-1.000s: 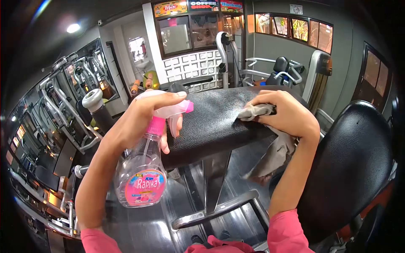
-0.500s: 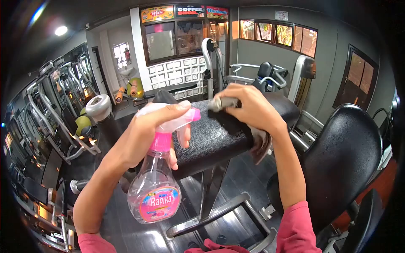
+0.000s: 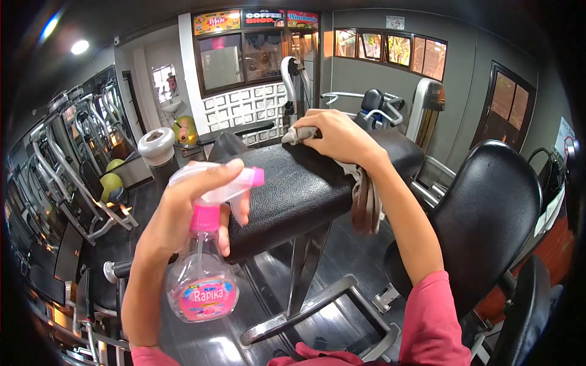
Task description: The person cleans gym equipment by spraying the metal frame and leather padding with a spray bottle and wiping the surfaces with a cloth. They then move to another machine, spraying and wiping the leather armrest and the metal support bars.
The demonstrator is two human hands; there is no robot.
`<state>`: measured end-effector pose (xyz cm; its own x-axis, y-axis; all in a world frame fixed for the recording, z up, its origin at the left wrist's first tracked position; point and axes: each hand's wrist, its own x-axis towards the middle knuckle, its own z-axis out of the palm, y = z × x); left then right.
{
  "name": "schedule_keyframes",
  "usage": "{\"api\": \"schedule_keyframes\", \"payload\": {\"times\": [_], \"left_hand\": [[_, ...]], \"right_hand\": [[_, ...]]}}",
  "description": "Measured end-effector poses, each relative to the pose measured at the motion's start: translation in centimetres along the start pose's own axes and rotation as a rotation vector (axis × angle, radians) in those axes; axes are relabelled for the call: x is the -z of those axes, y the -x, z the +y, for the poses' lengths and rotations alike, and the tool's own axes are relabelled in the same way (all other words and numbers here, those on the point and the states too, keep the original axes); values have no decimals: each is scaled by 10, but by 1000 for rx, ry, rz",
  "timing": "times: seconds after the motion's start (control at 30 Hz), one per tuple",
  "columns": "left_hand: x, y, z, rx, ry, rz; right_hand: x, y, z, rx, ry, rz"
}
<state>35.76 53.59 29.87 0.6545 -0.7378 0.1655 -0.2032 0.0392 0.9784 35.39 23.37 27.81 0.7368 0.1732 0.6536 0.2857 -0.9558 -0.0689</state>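
Observation:
My left hand (image 3: pixel 189 201) is wrapped round the neck and trigger of a clear spray bottle (image 3: pixel 201 283) with a pink collar, pink nozzle and a "Rapika" label. The bottle is upright, in front of the near left end of a black padded bench top (image 3: pixel 287 189). Under my right hand (image 3: pixel 342 137) a greyish-brown cloth (image 3: pixel 365 204) is bunched against the far part of the pad, with its loose end hanging over the near side. My right fingers are closed on the cloth.
A black backrest (image 3: pixel 488 213) stands close on the right. Below the pad are a metal post and floor frame (image 3: pixel 299 320). A grey-capped roller (image 3: pixel 156 146) sits left of the pad. Gym machines (image 3: pixel 67 146) line the left wall.
My right hand has slid the cloth farther along the pad, away from me. My left hand and the spray bottle have shifted left. The view has turned slightly.

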Motion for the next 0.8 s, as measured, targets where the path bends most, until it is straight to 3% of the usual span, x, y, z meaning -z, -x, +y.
{"api": "schedule_keyframes", "payload": {"times": [0.07, 0.2, 0.37, 0.4, 0.47, 0.53, 0.6, 0.67, 0.73, 0.8], "left_hand": [[2, 6, -2, 18, 10, -31], [1, 11, -3, -31, -56, -41], [-10, 19, 2, -84, -260, 78], [-11, 19, 4, -96, -313, 111], [-14, 18, 6, -107, -367, 150], [-18, 17, 7, -97, -279, 249], [-17, 19, 7, -97, -307, 222], [-18, 20, 6, -102, -345, 218], [-17, 21, 4, -108, -320, 199], [-16, 22, 3, -114, -293, 185]], "right_hand": [[14, 9, -11, 123, -156, -72], [58, 45, -26, 69, -350, -365], [38, 15, -13, -65, -200, -220], [19, 10, -2, -13, -70, -97], [12, 1, -14, 19, 20, -80], [11, 3, -23, 22, -16, -62], [15, 9, -31, 25, -47, -44], [32, 19, -38, 162, -280, -195], [55, 33, -51, 141, -422, -392], [51, 34, -44, 162, -436, -417]]}}
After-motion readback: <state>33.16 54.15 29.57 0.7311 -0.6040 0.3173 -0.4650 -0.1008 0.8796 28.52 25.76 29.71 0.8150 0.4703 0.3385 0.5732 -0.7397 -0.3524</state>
